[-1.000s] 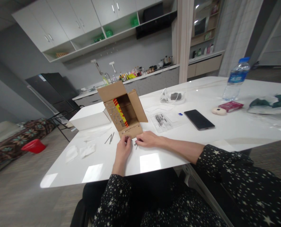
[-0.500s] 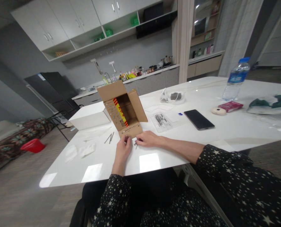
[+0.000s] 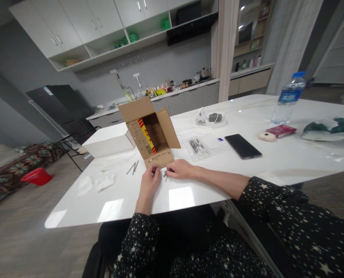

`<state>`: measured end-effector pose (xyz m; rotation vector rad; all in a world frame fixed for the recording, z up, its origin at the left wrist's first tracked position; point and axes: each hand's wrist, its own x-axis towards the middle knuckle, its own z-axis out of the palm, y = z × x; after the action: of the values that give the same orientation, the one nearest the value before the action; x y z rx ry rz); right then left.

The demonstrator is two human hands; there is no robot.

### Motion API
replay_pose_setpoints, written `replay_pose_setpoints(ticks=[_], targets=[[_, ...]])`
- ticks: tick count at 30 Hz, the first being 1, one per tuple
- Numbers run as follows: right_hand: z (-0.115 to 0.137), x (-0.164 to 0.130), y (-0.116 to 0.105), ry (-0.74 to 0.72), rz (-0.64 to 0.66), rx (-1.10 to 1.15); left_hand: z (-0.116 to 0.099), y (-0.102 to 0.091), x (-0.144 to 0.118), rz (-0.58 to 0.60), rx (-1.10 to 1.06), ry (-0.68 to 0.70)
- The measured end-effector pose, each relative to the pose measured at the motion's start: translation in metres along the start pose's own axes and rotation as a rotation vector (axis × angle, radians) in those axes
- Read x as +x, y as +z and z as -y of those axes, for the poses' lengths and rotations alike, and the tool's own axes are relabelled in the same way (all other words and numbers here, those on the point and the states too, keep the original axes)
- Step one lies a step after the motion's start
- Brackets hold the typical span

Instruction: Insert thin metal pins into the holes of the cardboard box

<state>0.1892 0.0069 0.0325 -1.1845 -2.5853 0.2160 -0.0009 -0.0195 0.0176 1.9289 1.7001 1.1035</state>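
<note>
My left hand (image 3: pixel 149 180) rests on the white table just in front of the open cardboard box (image 3: pixel 157 131), its fingers curled together. Close beside it, my right hand (image 3: pixel 178 169) is closed too, its fingertips over some small dark metal pieces (image 3: pixel 165 176) on the table. What either hand pinches is too small to make out. Rows of small screws or studs show on the box's side and front flap. Two long thin metal tools (image 3: pixel 133 167) lie to the left of my left hand. A clear plastic case (image 3: pixel 197 148) with many small dark parts lies beyond my right hand.
A black phone (image 3: pixel 243 146), a pink box (image 3: pixel 285 131) and a water bottle (image 3: pixel 289 98) are on the right. A white box (image 3: pixel 108 141) stands behind the tools. Crumpled white wipes (image 3: pixel 104 182) lie at the left. A white round device (image 3: pixel 215 117) with a cord sits at the back.
The view has shifted slightly. Both hands stay in nearly the same place in front of the box, with little visible finger movement.
</note>
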Motion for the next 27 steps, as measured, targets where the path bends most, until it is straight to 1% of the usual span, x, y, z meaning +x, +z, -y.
replay_pose_setpoints(ticks=[5,11,18,27], targets=[[0.0010,-0.0004,-0.0014,-0.005,0.003,-0.009,-0.0023,-0.0005,-0.0011,-0.003,0.006,-0.009],[0.0023,-0.0003,-0.0016,0.019,0.015,-0.012,-0.0001,0.0002,-0.0017,-0.009,-0.012,0.004],[0.0001,-0.0004,0.0007,-0.007,-0.022,0.001,-0.0020,-0.0004,-0.0022,0.001,-0.014,-0.011],[0.0013,-0.0004,-0.0014,0.009,0.007,-0.005,-0.0025,-0.0009,-0.0025,-0.001,-0.011,-0.011]])
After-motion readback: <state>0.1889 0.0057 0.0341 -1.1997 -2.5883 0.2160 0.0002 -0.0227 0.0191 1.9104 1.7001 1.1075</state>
